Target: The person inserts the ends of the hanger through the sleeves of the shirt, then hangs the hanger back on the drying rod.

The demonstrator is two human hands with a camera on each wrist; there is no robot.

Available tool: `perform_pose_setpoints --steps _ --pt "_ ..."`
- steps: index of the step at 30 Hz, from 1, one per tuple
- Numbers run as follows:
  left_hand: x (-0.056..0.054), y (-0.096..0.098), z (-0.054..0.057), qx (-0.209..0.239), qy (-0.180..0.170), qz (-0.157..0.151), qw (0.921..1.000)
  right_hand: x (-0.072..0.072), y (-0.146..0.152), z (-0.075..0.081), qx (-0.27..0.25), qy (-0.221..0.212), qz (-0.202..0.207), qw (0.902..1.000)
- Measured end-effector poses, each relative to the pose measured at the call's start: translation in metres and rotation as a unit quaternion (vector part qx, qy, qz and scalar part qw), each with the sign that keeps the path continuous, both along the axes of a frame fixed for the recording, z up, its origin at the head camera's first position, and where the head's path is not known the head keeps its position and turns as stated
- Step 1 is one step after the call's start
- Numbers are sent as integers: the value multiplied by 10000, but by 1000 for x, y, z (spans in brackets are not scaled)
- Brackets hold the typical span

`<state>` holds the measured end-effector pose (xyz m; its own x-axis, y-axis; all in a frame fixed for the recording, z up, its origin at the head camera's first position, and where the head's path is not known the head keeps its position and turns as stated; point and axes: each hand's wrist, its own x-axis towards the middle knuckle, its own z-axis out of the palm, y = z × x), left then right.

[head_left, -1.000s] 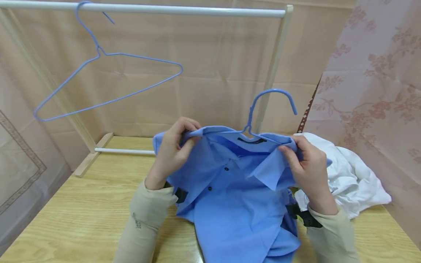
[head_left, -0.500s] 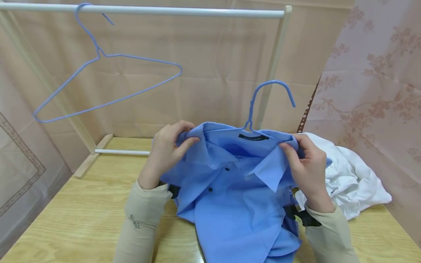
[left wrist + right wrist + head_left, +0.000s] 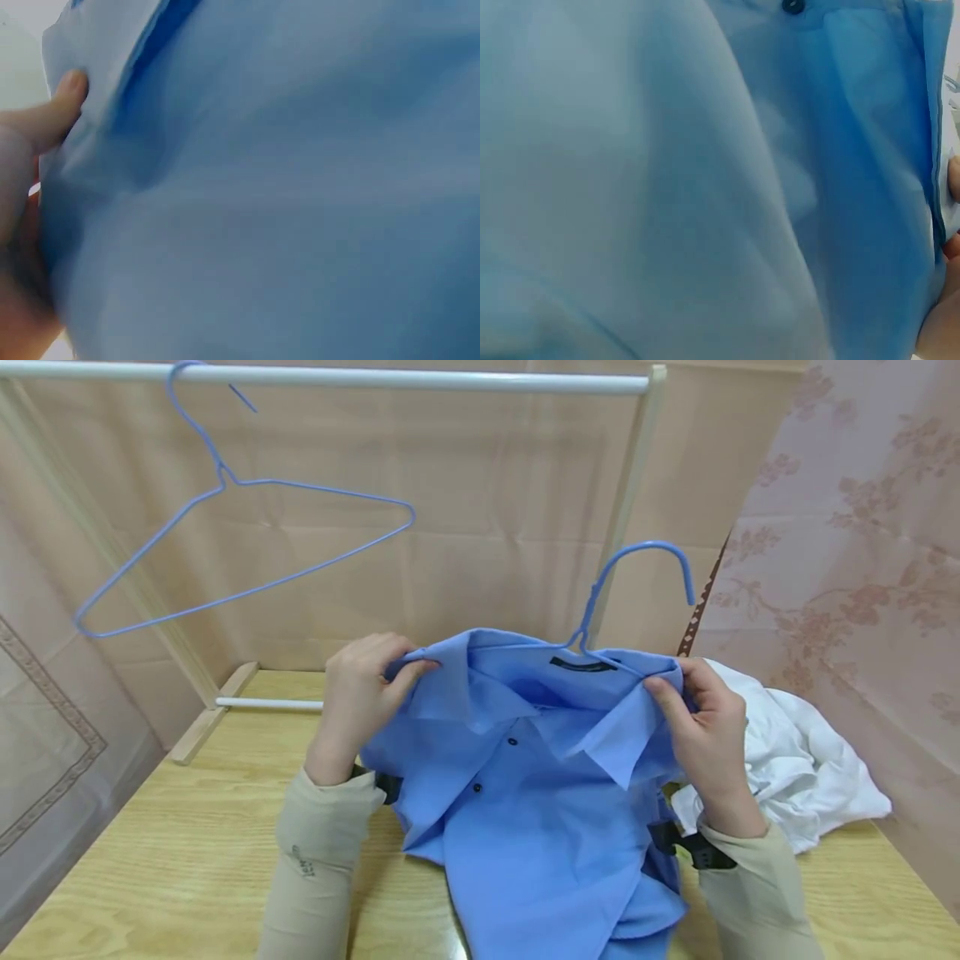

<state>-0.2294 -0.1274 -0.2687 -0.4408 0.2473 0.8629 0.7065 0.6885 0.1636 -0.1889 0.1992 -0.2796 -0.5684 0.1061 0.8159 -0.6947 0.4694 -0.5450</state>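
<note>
A blue collared shirt [image 3: 540, 827] with dark buttons hangs between both hands, its lower part reaching down over the table. Inside its neck sits a blue hanger [image 3: 588, 610]; the hook stands up above the collar while the arms are mostly hidden in the cloth. My left hand [image 3: 362, 697] pinches the shirt at the shoulder beside the collar, thumb in front. On the other side, my right hand [image 3: 708, 727] pinches the collar and shoulder edge, close to the hanger's arm. Blue cloth fills most of both wrist views, with the left thumb [image 3: 69, 94] pressed on the collar.
A second blue hanger [image 3: 247, 585] hangs bare from the white rail [image 3: 420, 378] of a rack at the back left. Crumpled white cloth [image 3: 802, 768] lies on the wooden table [image 3: 150, 860] at the right, beside my right hand. Curtains stand behind and at the sides.
My left hand has moved left along the shirt's shoulder, spreading the collar. The hanger's hook has risen a little and shifted right. My right hand keeps its grip nearly in place.
</note>
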Motion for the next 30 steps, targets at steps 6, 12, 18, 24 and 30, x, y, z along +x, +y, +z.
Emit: perform_pose_setpoints --steps 6,12,18,24,30 --pt "-1 1 -2 520 465 198 9974 -2 3 -2 877 122 -423 9952" --pt "-1 -5 -2 828 548 144 9950 -5 5 -1 1203 140 -454 9916" --pt "1 -13 0 1107 534 216 9922 -9 5 -2 1210 -8 -423 9918" --pt "1 -21 1 1315 596 467 9884 -22 2 -10 1082 -472 -525 9916" --pt "0 -33 -4 1299 383 804 9875 -33 -7 -24 834 -1031 -611 9893"
